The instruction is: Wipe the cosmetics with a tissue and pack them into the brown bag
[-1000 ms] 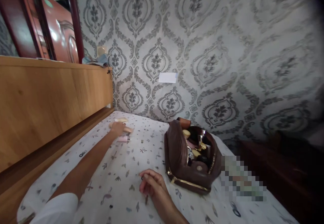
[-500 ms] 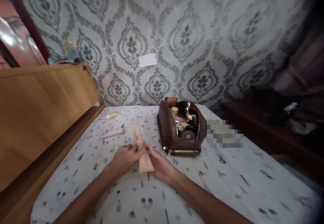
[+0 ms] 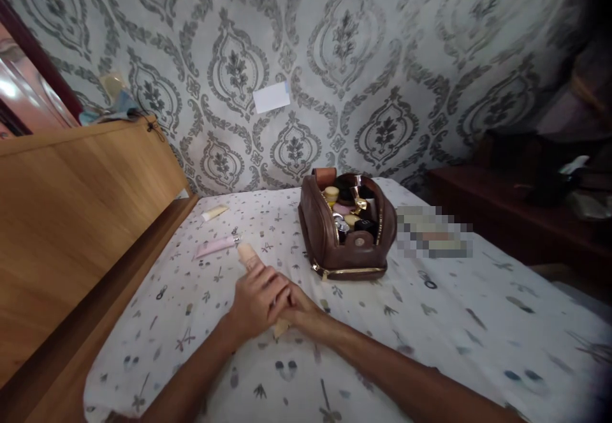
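Observation:
A peach squeeze tube [image 3: 248, 255] lies tilted between my two hands, its capped end pointing away from me and to the left. My left hand [image 3: 258, 298] is wrapped over the middle of the tube, fingers closed. From the other side my right hand [image 3: 297, 308] closes on it too, partly covered by the left fingers. Most of the tube's body is hidden; only its far end and a bit of its near end show. Just beyond lies a pink tube [image 3: 215, 246]. Right of my hands stands an open brown cosmetic bag [image 3: 321, 219] holding several bottles and jars.
A small cream tube [image 3: 215, 212] lies at the far left of the patterned white sheet [image 3: 287, 391]. A wooden panel [image 3: 86, 219] borders the left side. The papered wall [image 3: 335, 59] rises behind. A blurred-out flat item [image 3: 435, 235] lies right of the bag.
My left hand has turned and wrapped over the tube, which now tilts further left and is mostly covered. The hands are closer together. The camera view has shifted slightly.

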The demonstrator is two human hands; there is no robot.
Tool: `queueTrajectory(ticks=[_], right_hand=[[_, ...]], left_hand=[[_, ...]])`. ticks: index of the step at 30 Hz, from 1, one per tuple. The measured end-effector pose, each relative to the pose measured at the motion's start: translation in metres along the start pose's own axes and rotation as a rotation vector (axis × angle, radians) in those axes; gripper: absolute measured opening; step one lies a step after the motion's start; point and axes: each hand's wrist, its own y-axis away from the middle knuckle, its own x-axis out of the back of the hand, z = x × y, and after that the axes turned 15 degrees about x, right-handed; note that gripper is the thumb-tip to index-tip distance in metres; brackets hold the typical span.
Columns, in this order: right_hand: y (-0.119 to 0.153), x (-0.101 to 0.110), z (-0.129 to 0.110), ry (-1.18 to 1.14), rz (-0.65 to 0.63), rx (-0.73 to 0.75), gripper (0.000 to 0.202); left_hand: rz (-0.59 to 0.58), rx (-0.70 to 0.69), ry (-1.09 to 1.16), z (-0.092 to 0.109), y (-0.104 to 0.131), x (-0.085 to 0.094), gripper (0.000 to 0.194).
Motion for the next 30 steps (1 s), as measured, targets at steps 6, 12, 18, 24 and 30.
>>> queueTrajectory(ticks=[6,12,18,24,30], right_hand=[[0.002,0.003,-0.007,-0.061,-0.123,-0.177,0.066],[0.000,0.004,-0.005,-0.159,-0.110,-0.228,0.068],[0.002,0.005,0.001,-0.162,-0.025,-0.192,0.057],[0.004,-0.001,0.000,-0.049,0.069,-0.201,0.054],[0.004,-0.001,0.004,0.133,0.059,-0.049,0.067]], left_hand=[[0.098,0.690,0.582,-0.046,-0.044,0.009,0.005],[0.184,0.973,0.984,-0.058,-0.050,-0.003,0.036],[0.174,1.284,1.769,0.001,-0.027,-0.020,0.052],[0.107,1.260,1.669,0.018,-0.022,-0.023,0.044],[0.191,1.223,1.281,0.009,-0.022,-0.019,0.066]])
